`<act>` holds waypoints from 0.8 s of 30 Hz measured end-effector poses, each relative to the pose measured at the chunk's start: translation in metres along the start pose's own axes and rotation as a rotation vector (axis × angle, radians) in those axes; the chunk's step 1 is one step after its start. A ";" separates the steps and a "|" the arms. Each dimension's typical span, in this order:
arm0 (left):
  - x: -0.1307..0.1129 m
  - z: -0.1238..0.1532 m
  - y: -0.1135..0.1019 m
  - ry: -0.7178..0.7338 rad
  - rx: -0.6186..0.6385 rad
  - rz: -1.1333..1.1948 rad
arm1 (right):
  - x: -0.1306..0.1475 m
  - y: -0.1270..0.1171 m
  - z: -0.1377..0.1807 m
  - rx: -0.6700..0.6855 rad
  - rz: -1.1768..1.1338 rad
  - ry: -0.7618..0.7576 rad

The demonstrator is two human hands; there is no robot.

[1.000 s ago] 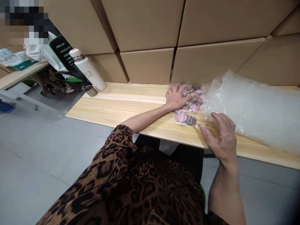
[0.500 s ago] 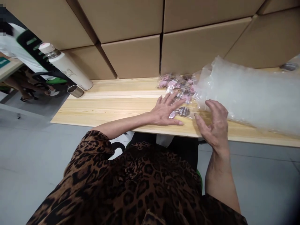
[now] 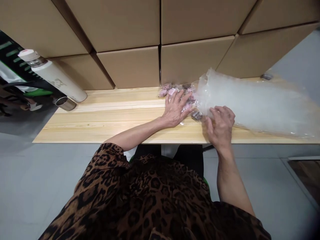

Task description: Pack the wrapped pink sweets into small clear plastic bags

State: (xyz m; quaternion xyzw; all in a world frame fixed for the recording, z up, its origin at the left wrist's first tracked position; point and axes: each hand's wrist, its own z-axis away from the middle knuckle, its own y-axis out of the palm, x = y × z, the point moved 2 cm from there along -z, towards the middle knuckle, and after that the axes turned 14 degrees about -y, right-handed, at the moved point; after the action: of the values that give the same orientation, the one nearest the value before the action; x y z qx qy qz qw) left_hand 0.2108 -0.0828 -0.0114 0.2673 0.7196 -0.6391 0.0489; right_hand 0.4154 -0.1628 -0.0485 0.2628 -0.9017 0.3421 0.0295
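My left hand [image 3: 174, 109] lies with its fingers spread over a small heap of clear packets [image 3: 165, 90] with pink and dark contents. Part of the heap is hidden under that hand. A dark packet [image 3: 196, 115] lies on the wooden table just right of my left thumb. My right hand [image 3: 221, 125] is bent at the fingers, with a gap between thumb and forefinger and nothing seen between them. Its fingertips are at the near edge of a large, cloudy plastic bag [image 3: 252, 100]; whether they press on it I cannot tell. The bag's crumpled end reaches the packets.
Cardboard boxes [image 3: 130, 66] are stacked along the back of the wooden table [image 3: 120, 113]. A white flask [image 3: 60, 80] and a metal cup [image 3: 66, 103] stand at the left end. A small dark packet [image 3: 266, 76] lies behind the bag. Part of a person shows at far left.
The view has shifted to the right. My left hand has turned and slid further onto the heap, with its thumb now pointing forward. My right hand has moved nearer the bag's edge, its fingers more bent.
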 end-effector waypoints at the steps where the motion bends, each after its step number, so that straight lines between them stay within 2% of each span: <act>1: 0.001 0.002 -0.002 0.014 0.003 0.021 | -0.002 -0.001 -0.001 -0.022 -0.006 -0.006; 6: 0.003 0.011 -0.009 0.072 0.009 0.125 | -0.013 -0.010 -0.002 -0.149 -0.140 0.093; 10: 0.000 0.013 -0.013 0.077 0.024 0.166 | -0.019 -0.017 -0.001 -0.092 -0.340 0.181; 17: 0.002 0.010 -0.009 0.073 0.031 0.201 | -0.038 -0.028 0.001 0.034 -0.458 0.240; 20: 0.004 0.008 -0.007 0.089 0.021 0.209 | -0.048 -0.028 0.006 0.016 -0.529 0.342; 24: 0.005 0.007 -0.007 0.114 0.021 0.212 | -0.053 -0.023 0.011 -0.089 -0.643 0.473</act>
State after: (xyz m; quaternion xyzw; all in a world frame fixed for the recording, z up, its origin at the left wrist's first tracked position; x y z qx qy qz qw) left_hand 0.2014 -0.0881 -0.0085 0.3782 0.6822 -0.6216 0.0725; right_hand 0.4733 -0.1600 -0.0554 0.4439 -0.7559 0.3271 0.3530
